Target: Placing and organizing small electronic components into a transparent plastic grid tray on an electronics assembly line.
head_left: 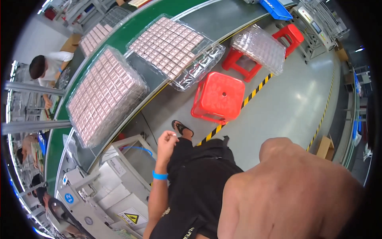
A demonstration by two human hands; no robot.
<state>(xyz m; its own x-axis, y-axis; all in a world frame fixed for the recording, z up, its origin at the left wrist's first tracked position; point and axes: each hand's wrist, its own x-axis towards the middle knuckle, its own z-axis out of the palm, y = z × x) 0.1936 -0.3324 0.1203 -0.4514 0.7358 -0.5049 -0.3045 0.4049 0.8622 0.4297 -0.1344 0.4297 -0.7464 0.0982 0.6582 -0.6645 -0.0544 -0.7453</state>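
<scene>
Before my body, my left hand [166, 144] is raised with its fingers curled together. A small pale spot shows at the fingertips; what it is I cannot make out. A blue band [160, 175] circles that wrist. Very close and large at the lower right is my right hand [292, 187], its back toward me and its fingers hidden. Neither hand appears to touch the bench. Beyond the left hand, a tall stack of clear plastic trays [104, 93] full of small pinkish square pieces stands on the bench. A similar filled tray [169, 46] lies farther along.
A red stool [220, 95] stands ahead on the grey floor. Clear trays [260, 46] rest on another red stool [248, 73]. A white machine [115, 179] is at the left, below the green-topped bench [129, 38]. A co-worker [47, 67] sits across it.
</scene>
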